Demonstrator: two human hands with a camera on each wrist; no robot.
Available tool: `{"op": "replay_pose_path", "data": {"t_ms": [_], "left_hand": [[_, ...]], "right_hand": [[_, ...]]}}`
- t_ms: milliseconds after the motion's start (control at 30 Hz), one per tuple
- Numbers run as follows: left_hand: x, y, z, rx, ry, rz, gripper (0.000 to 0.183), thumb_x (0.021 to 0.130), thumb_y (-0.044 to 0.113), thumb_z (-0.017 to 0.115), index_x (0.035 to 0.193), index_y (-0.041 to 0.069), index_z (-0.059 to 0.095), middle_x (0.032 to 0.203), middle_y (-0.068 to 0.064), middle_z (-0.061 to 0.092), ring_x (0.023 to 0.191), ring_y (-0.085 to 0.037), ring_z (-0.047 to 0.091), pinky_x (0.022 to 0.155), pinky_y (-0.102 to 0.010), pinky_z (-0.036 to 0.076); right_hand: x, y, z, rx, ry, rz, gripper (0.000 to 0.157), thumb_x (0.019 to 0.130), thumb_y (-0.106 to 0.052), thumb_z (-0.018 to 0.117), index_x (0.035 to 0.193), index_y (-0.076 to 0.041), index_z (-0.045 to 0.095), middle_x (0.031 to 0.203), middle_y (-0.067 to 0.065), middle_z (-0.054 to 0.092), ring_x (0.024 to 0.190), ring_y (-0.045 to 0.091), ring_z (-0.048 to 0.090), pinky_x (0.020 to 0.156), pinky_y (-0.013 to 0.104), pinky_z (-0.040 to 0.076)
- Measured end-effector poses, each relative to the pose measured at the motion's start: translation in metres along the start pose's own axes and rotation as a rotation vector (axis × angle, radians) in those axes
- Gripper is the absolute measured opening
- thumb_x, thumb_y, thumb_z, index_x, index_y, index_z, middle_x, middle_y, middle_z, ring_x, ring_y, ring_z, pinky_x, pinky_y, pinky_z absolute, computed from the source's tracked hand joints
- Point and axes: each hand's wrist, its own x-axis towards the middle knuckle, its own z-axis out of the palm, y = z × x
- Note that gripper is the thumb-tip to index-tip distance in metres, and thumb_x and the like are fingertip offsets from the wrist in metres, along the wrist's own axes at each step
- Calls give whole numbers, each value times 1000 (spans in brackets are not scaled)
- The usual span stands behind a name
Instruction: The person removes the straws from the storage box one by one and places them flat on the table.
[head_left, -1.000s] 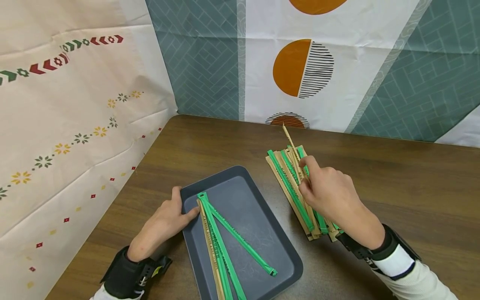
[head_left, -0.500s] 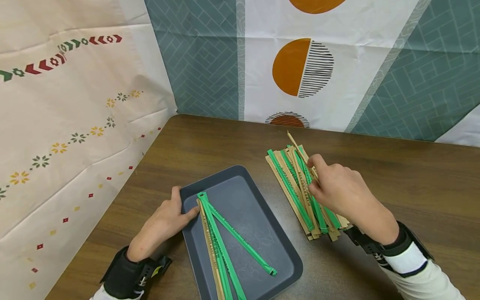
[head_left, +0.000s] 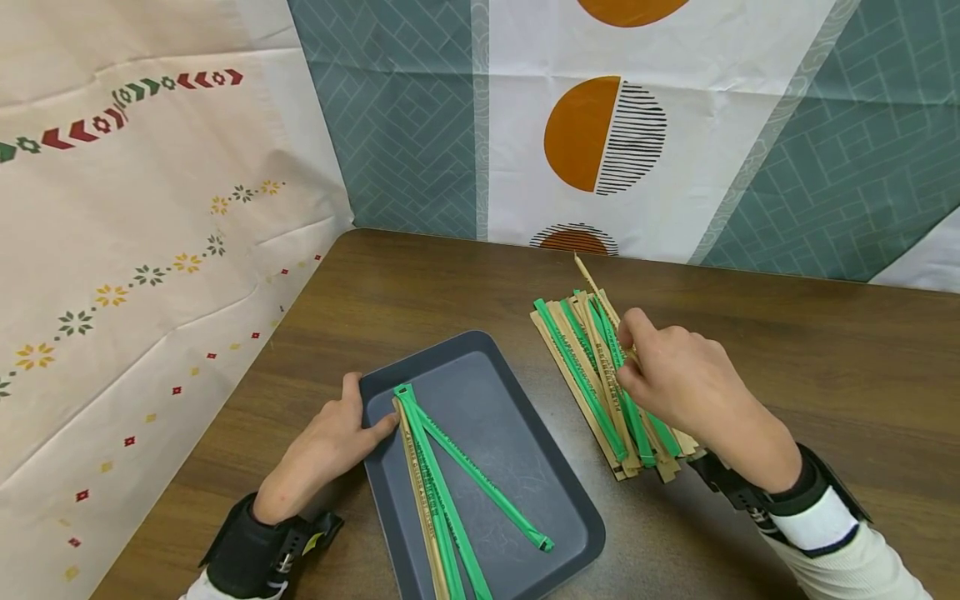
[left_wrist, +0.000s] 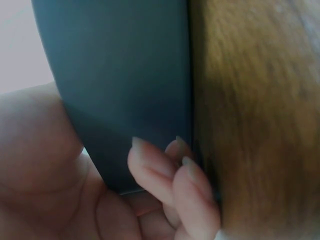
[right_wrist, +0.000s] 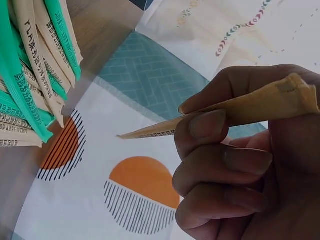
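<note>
With thumb over the rim and fingers curled beneath, my left hand grips the left side of a dark grey tray. In the left wrist view, its curled fingertips show against the tray's outer wall. My right hand pinches a brown paper-wrapped straw between thumb and forefinger. This straw slants over a pile of brown and green wrapped straws right of the tray. On the tray lie a few green wrapped straws and brown ones.
The wooden table meets a patterned cloth along its back edge. Another printed cloth hangs at the left. Black straps with cameras sit on both wrists.
My right hand has shifted right and slightly back toward me with the pinched straw, uncovering more of the pile. In the last half second it barely moves. Left hand and tray stay put.
</note>
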Motion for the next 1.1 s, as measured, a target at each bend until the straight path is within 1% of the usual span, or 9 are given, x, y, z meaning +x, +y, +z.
{"op": "replay_pose_path", "data": {"t_ms": [233,500,700,767,867,933,967,1100], "left_hand": [[0,-1,0,-12,-11,-4,74,95,35,59,136,-7,14,72,-14,54,61,-21,54,53,-34,37],[0,0,0,-4,-10,-5,73,95,35,59,135,-7,15,71,-14,53,61,-21,54,52,-34,37],[1,-1,0,1,-12,-6,73,95,36,58,135,-7,15,70,-13,53,60,-21,54,52,-34,37],[1,-1,0,0,-10,-5,72,95,36,58,134,-7,16,69,-13,53,60,-21,54,52,-34,37],[1,-1,0,0,-8,-4,72,95,37,58,134,-7,16,68,-12,52,59,-21,53,51,-34,36],[1,-1,0,-4,-7,-5,71,95,36,58,134,-6,17,66,-11,51,57,-21,53,50,-33,36],[1,-1,0,-4,-7,-4,71,95,36,58,134,-6,17,66,-11,50,57,-21,53,50,-33,36],[1,-1,0,-3,-2,0,70,95,36,58,132,-6,18,67,-12,51,58,-21,53,51,-34,36]], "right_hand": [[0,-1,0,-2,-3,-5,14,85,-5,52,98,-5,47,50,-2,36,43,12,29,43,28,22],[0,-2,1,-18,-19,-7,9,84,-6,53,91,-7,48,50,-2,34,44,12,30,43,28,21],[0,-1,1,-22,-24,-7,8,85,-6,54,90,-7,48,50,-2,35,44,12,31,43,28,21],[0,-1,0,-25,-55,5,8,86,-8,56,91,-7,49,50,-2,36,44,13,32,43,28,22],[1,0,-2,-38,-129,45,11,89,-13,60,92,-7,51,52,0,41,45,14,36,43,29,25],[1,1,-2,-50,-145,74,12,90,-15,61,93,-7,53,54,0,44,47,15,40,43,30,28],[1,1,-2,-55,-134,82,12,91,-15,61,93,-7,53,55,0,44,47,16,41,43,31,28],[0,1,-2,-59,-51,80,8,90,-14,59,89,-8,54,54,-1,45,49,16,41,43,31,29]]}}
